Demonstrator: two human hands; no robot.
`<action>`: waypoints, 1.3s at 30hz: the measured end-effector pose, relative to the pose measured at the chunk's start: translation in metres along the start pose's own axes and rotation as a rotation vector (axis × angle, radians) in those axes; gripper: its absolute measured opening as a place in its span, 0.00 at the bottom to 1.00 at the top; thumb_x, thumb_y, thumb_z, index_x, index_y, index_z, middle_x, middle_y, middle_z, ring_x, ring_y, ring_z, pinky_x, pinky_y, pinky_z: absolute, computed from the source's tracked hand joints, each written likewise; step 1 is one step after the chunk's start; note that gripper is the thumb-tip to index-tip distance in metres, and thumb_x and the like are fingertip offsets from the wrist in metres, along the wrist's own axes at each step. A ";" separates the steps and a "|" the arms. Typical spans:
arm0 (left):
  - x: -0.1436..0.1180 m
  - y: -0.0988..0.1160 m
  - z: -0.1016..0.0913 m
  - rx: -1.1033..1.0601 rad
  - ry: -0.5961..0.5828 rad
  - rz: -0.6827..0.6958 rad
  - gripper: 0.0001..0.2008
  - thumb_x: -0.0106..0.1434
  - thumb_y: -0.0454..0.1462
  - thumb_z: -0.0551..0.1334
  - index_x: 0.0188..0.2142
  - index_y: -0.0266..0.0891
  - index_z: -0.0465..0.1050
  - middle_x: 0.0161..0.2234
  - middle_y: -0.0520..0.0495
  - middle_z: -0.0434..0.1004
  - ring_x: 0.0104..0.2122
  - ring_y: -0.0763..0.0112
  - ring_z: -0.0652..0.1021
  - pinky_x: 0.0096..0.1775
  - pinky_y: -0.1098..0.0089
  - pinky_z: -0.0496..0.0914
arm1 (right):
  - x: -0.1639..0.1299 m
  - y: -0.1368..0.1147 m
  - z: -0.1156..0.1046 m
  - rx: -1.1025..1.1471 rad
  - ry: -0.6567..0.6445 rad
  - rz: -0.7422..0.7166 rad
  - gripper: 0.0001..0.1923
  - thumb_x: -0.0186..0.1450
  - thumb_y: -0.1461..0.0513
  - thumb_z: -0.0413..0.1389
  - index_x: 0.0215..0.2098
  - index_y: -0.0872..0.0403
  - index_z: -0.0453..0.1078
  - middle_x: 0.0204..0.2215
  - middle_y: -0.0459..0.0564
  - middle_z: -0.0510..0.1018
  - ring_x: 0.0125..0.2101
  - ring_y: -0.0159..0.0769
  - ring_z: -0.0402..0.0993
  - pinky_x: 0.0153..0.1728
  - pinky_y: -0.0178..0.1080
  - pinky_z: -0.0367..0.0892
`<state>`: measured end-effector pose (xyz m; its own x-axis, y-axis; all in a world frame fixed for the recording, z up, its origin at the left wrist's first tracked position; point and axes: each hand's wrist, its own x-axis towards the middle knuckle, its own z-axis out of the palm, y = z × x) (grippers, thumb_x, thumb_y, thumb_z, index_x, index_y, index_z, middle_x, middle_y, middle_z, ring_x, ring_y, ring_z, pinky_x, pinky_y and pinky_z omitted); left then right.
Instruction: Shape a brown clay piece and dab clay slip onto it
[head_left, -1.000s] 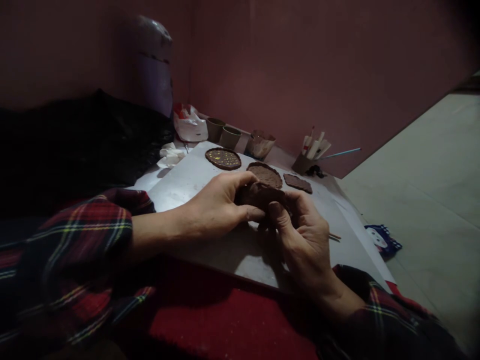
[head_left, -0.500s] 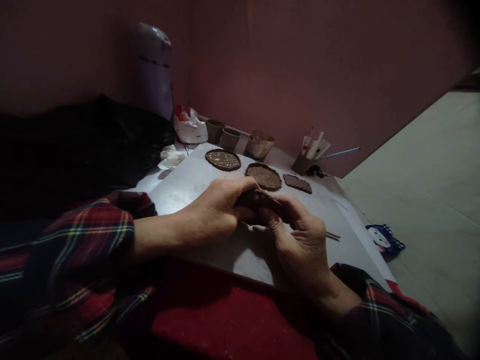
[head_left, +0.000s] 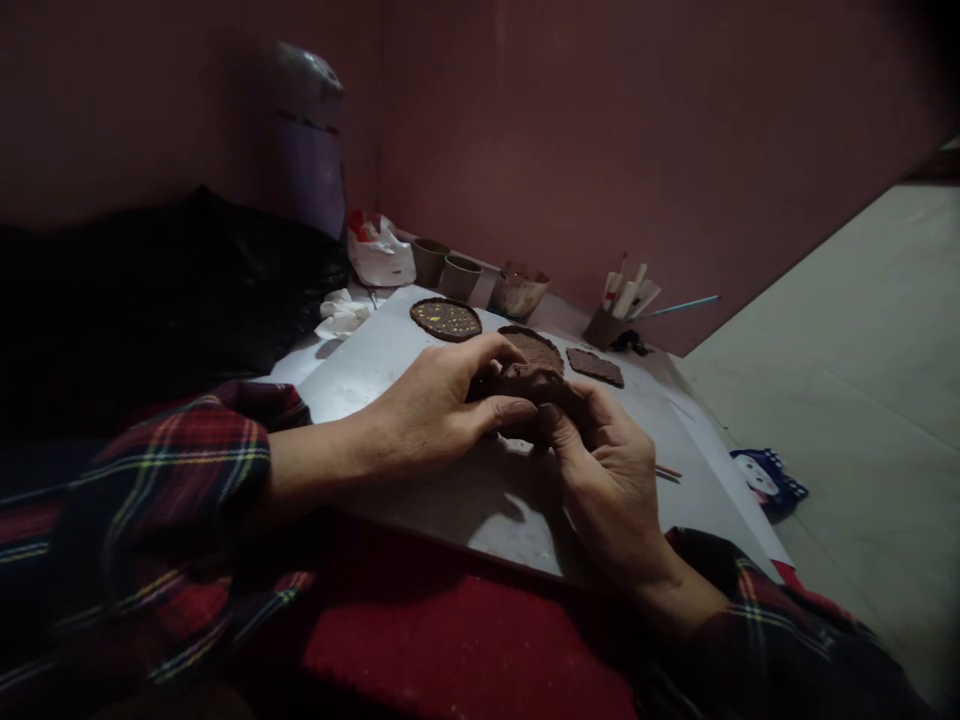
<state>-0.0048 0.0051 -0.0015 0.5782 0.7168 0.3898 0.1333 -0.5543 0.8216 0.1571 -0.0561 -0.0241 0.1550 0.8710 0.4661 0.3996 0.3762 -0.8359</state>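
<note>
Between both hands, just above the white board, is a lump of dark brown clay. My left hand grips its left side, thumb on the near face and fingers over the far side. My right hand pinches the right side, its thumb pressed against the near face. Behind the lump lies a round brown clay piece with a raised rim, partly covered by my fingers. Left of it sits a rimmed round piece with yellow specks. A flat, roughly rectangular clay piece lies to the right.
Along the wall stand two cups, a stained tub and a holder of tools with a blue stick. Crumpled tissue and a black plastic bag are at left. A thin wooden stick lies beside my right hand.
The clay lump has been turned so more of its top shows. My left thumb has moved right across its near face, and my right hand has shifted slightly.
</note>
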 end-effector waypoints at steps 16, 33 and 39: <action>0.000 -0.004 0.000 -0.036 0.012 -0.021 0.04 0.63 0.33 0.58 0.37 0.37 0.71 0.33 0.51 0.74 0.35 0.69 0.74 0.38 0.69 0.68 | -0.002 0.006 -0.001 -0.177 -0.112 -0.083 0.10 0.63 0.64 0.56 0.44 0.50 0.68 0.37 0.46 0.77 0.37 0.36 0.75 0.40 0.40 0.70; 0.001 -0.006 0.000 0.072 0.014 -0.008 0.09 0.61 0.33 0.61 0.41 0.35 0.75 0.36 0.47 0.79 0.37 0.66 0.77 0.42 0.67 0.70 | 0.000 0.005 -0.002 -0.224 -0.183 -0.074 0.12 0.64 0.65 0.55 0.46 0.51 0.68 0.40 0.48 0.78 0.40 0.37 0.75 0.42 0.40 0.69; 0.000 -0.002 0.000 0.033 0.108 0.108 0.10 0.60 0.30 0.62 0.42 0.33 0.75 0.37 0.49 0.80 0.37 0.72 0.78 0.40 0.74 0.70 | -0.002 0.005 -0.001 -0.195 -0.119 -0.099 0.10 0.64 0.66 0.55 0.44 0.49 0.68 0.37 0.44 0.77 0.38 0.35 0.74 0.40 0.38 0.68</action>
<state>-0.0050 0.0058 -0.0034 0.5008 0.6924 0.5194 0.1024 -0.6433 0.7588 0.1595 -0.0560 -0.0291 0.0040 0.8683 0.4960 0.5757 0.4036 -0.7111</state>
